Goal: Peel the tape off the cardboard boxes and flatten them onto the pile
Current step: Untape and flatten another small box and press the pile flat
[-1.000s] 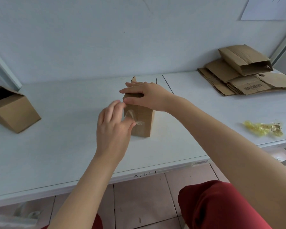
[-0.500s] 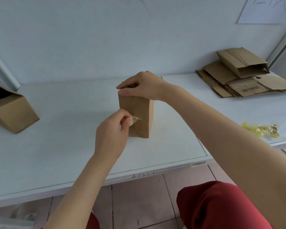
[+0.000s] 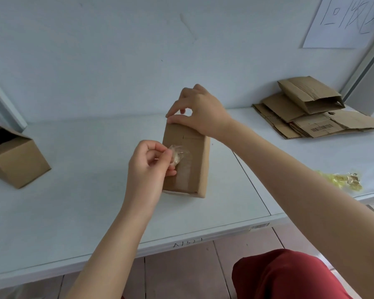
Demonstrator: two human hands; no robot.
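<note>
A small brown cardboard box (image 3: pixel 194 156) stands upright on the white table (image 3: pixel 84 203), near the middle. My right hand (image 3: pixel 200 112) grips its top edge from above. My left hand (image 3: pixel 148 167) pinches a crumpled strip of clear tape (image 3: pixel 177 155) that is partly pulled away from the box's near face; the strip still runs down that face. The pile of flattened cardboard (image 3: pixel 315 124) lies at the back right, with one half-collapsed box on top of it.
Another open cardboard box (image 3: pixel 15 162) lies tilted at the left edge of the table. A heap of crumpled yellowish tape (image 3: pixel 343 180) sits at the right front. A paper sheet (image 3: pixel 345 20) hangs on the wall. My red-clad knee (image 3: pixel 289 277) is below the table edge.
The box has been raised and tilted so its taped face points at me. My left hand has drawn the tape end further off the cardboard. My right hand shifted to the box's top edge.
</note>
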